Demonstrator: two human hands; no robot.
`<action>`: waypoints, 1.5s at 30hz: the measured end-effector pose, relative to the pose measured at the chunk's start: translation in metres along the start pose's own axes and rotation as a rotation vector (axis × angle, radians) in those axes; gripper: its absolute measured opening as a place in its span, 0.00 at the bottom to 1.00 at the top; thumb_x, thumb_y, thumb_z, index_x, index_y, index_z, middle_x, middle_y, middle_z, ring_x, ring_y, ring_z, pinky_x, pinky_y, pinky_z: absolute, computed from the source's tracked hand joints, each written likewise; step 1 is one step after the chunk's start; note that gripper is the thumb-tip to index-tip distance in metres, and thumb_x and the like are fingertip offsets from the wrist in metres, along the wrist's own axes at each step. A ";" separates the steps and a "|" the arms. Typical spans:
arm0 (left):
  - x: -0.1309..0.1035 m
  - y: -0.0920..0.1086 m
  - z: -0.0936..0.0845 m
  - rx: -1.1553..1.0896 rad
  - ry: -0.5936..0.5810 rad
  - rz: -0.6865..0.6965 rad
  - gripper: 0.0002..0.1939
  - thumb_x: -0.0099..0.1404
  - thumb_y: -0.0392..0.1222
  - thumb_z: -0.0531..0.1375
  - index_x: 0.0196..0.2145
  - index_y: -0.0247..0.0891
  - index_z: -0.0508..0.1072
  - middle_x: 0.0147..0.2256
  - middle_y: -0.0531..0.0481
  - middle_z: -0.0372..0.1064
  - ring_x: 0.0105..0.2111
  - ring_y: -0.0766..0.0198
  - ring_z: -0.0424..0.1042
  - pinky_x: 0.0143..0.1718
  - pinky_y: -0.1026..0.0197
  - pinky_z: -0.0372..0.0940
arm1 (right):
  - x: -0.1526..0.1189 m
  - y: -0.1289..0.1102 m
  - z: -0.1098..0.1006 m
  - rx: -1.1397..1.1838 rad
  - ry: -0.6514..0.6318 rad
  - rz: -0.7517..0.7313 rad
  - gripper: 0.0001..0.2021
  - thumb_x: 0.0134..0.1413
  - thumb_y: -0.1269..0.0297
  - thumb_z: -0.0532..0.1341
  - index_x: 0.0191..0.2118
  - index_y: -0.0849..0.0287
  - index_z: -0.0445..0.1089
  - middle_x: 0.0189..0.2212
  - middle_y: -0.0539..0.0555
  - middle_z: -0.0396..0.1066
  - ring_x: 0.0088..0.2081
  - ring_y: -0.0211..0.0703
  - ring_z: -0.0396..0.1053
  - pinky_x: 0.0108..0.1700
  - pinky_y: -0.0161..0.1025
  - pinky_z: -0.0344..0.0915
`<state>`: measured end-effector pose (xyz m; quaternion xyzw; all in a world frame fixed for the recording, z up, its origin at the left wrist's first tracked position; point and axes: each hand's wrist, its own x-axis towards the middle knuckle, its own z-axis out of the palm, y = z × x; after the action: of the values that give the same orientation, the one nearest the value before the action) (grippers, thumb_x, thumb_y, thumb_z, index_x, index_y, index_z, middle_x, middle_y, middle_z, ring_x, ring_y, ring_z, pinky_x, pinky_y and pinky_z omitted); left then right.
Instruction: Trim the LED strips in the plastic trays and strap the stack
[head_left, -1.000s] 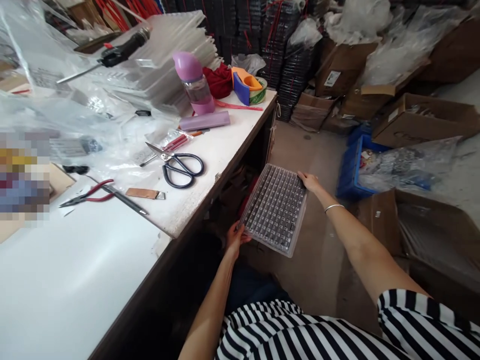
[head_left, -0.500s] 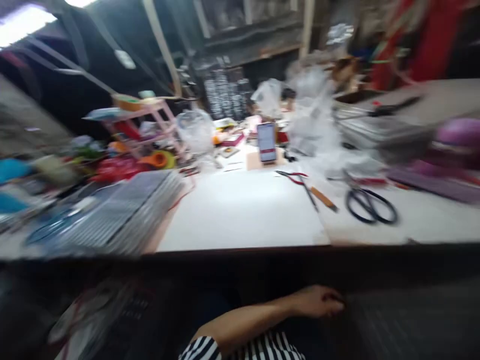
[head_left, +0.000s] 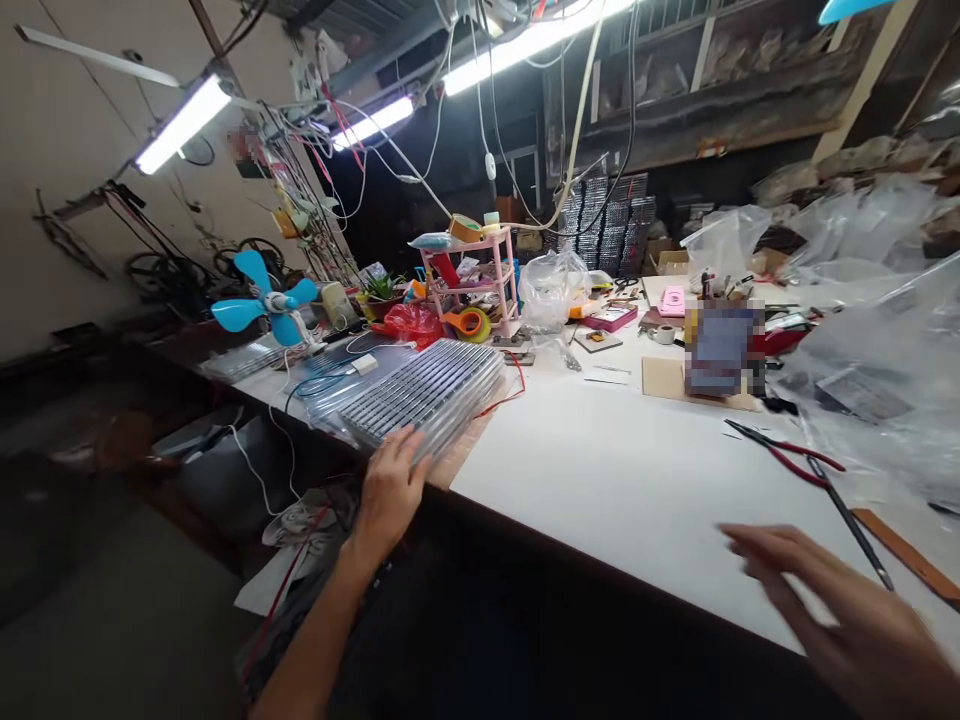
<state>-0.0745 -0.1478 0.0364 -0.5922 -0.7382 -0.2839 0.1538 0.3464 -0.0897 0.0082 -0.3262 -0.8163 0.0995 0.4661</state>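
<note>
My left hand (head_left: pixel 391 482) reaches to the near edge of a stack of clear, ridged plastic trays (head_left: pixel 431 385) with grey strips in rows. Its fingers lie on the edge of the stack, with the thumb apart; no firm grip shows. My right hand (head_left: pixel 825 590) hovers over the white work board (head_left: pixel 600 470) at the lower right, smeared by motion. A gap shows between its thumb and fingers, and nothing is visible in it. Near it lie red-handled pliers (head_left: pixel 795 450), a thin dark pen-like tool (head_left: pixel 855 530) and an orange-brown strip-shaped tool (head_left: pixel 907 552).
Behind the trays stand a pink rack (head_left: pixel 471 275) with tape rolls and a red plastic bag (head_left: pixel 414 325). A blue-bladed fan (head_left: pixel 266 300) is at the left. A phone-like object (head_left: pixel 718 350), blurred out, stands at the back. Clear plastic bags (head_left: pixel 892 350) crowd the right side.
The view has swung to the left. One hand was below the table edge before; now my left hand touches the tray stack and my right hand is over the board.
</note>
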 end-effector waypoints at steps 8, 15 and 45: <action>0.019 -0.056 0.025 0.413 -0.065 0.053 0.24 0.67 0.44 0.49 0.55 0.26 0.67 0.55 0.35 0.64 0.57 0.43 0.61 0.55 0.45 0.56 | 0.116 -0.005 0.118 -0.142 -0.474 -0.196 0.15 0.64 0.68 0.46 0.41 0.59 0.70 0.33 0.56 0.71 0.30 0.42 0.68 0.34 0.42 0.64; -0.026 -0.144 -0.022 0.276 0.042 0.243 0.21 0.68 0.48 0.50 0.57 0.44 0.64 0.55 0.46 0.65 0.56 0.51 0.64 0.61 0.43 0.47 | 0.182 0.032 0.198 -0.270 -0.506 -0.251 0.16 0.60 0.72 0.49 0.50 0.63 0.67 0.43 0.60 0.70 0.38 0.43 0.68 0.38 0.40 0.66; 0.093 0.003 0.053 -0.222 -0.055 -0.090 0.23 0.69 0.49 0.44 0.39 0.34 0.74 0.30 0.44 0.73 0.31 0.59 0.70 0.34 0.60 0.61 | 0.078 0.030 0.045 -0.513 -0.100 0.643 0.23 0.65 0.52 0.39 0.37 0.59 0.66 0.28 0.55 0.71 0.30 0.44 0.69 0.33 0.37 0.57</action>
<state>-0.0891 -0.0424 0.0478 -0.5793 -0.7322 -0.3541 0.0541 0.2945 -0.0114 0.0237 -0.6648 -0.6930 0.0489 0.2746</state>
